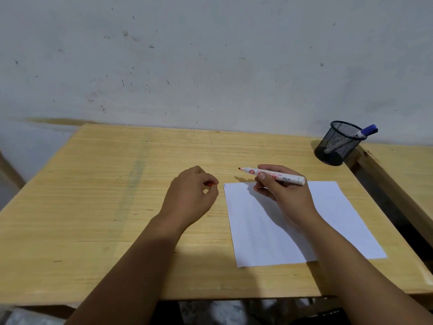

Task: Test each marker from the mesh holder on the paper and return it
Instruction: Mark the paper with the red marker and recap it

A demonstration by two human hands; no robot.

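My right hand (283,195) holds a white marker (290,178) with red print, uncapped, its red tip pointing left above the top edge of the white paper (337,214). My left hand (189,195) rests on the table just left of the paper, fingers closed on a small red cap (210,184) that barely shows. A short dark mark sits at the paper's top left corner. The black mesh holder (337,144) stands at the table's far right corner with a blue-capped marker (366,132) leaning in it.
The wooden table (93,195) backs onto a scuffed pale wall. A second wooden table (403,165) adjoins on the right, with a dark gap between them. The near table edge runs just below my forearms.
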